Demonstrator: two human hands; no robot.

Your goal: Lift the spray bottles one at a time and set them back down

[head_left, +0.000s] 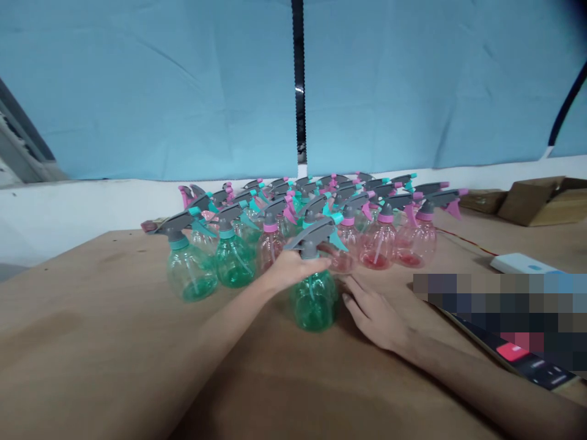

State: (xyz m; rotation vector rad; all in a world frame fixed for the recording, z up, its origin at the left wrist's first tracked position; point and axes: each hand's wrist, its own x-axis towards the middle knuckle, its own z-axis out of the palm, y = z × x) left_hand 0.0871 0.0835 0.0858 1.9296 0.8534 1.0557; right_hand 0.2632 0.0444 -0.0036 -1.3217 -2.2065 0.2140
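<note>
Closest to me stands a green spray bottle (314,305) with a grey head and a turquoise trigger. My left hand (293,269) is wrapped round its neck, just under the spray head. Beside the bottle's right side, low over the table, is my right hand (376,315), its fingers stretched out and holding nothing; whether the fingertips touch the bottle I cannot tell. Behind, several spray bottles stand in rows, among them a green bottle (236,260) and a pink bottle (378,244). Each has some coloured liquid or tint at its bottom.
The wooden table (92,330) reaches back to a white ledge below a blue cloth (183,79). An open cardboard box (543,201) is at the far right. Nearer lie a white device (523,264) and a screen (534,360), partly pixelated.
</note>
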